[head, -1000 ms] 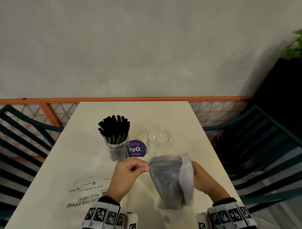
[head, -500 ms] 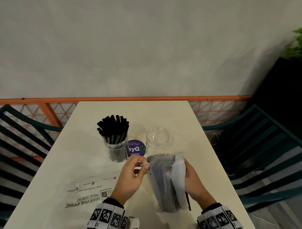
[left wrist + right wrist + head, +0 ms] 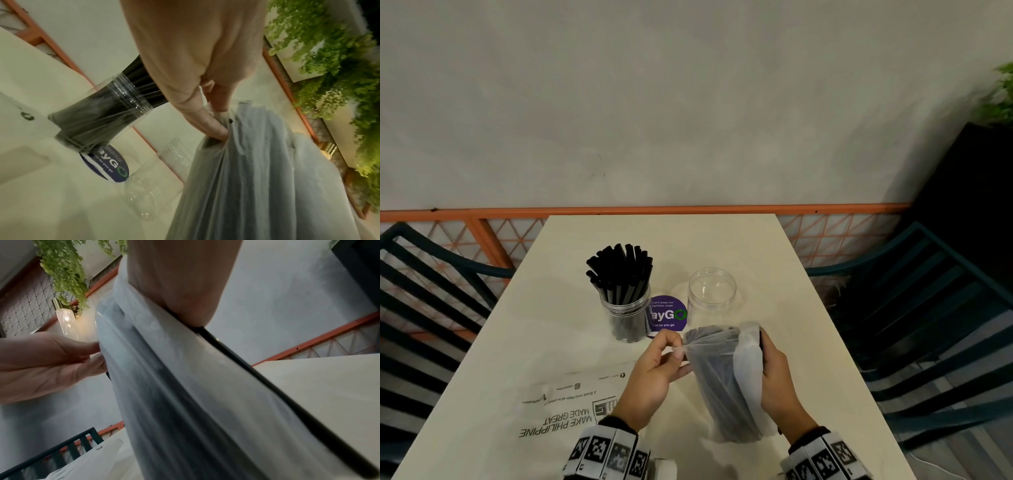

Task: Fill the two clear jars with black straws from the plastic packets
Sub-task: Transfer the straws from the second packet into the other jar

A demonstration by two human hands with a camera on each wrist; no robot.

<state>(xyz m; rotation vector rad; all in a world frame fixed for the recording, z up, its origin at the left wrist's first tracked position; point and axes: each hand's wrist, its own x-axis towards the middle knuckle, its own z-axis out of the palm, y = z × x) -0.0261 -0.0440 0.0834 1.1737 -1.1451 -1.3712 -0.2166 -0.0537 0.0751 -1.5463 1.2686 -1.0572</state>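
Note:
A plastic packet (image 3: 726,380) of black straws stands upright on the table between my hands. My left hand (image 3: 654,370) pinches the packet's top left edge (image 3: 224,129). My right hand (image 3: 779,377) grips the packet's right side, with one loose black straw (image 3: 257,379) pressed against the outside of the plastic. The left clear jar (image 3: 628,315) is packed with black straws (image 3: 621,270). The right clear jar (image 3: 711,291) stands empty just beyond the packet. In the left wrist view both jars show, the full jar (image 3: 102,112) and the empty jar (image 3: 148,191).
A purple round sticker (image 3: 667,313) lies between the jars. A flat printed plastic bag (image 3: 565,407) lies on the cream table (image 3: 517,342) at the near left. Dark slatted chairs (image 3: 928,325) flank both sides; an orange railing (image 3: 654,209) runs behind.
Both hands shifted the packet slightly, standing it more upright. The left hand's pinch moved up along the mouth edge. The jars have not moved.

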